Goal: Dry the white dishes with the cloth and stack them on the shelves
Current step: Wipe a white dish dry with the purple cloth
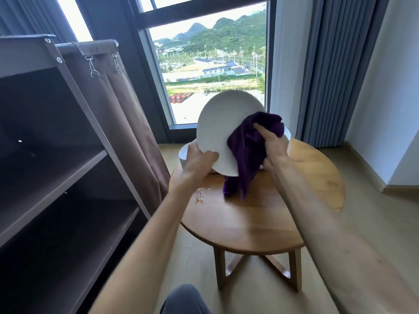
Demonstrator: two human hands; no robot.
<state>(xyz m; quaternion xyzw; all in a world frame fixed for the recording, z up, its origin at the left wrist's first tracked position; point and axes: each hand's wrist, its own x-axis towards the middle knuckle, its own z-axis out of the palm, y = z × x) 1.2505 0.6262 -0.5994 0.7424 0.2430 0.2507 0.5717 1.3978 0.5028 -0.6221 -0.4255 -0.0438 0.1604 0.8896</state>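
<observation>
A knee in grey-blue cloth [181,299] sits lowest in view, and two bare forearms reach out past it over the round honey-coloured wooden table [260,223]. The left hand [198,160] grips the lower rim of a large round white plate [223,130], thumb on its near face, tipping it up on edge so the flat surface faces the person and can be wiped. The right hand [271,142] clutches a bunched deep purple cloth [246,152] and presses it against the plate's right side; the loose tail of the cloth hangs down and touches the tabletop. Behind the plate, more white dishes [184,155] wait in a stack at the table's far edge, presumably still wet. A small puddle of water [200,197] lies on the wood just left of the cloth's tail, likely dripped from the dishes. The dark brown shelving unit [68,173] stands close on the left, its shelves bare, within easy reach for stacking once this plate seems dry.
</observation>
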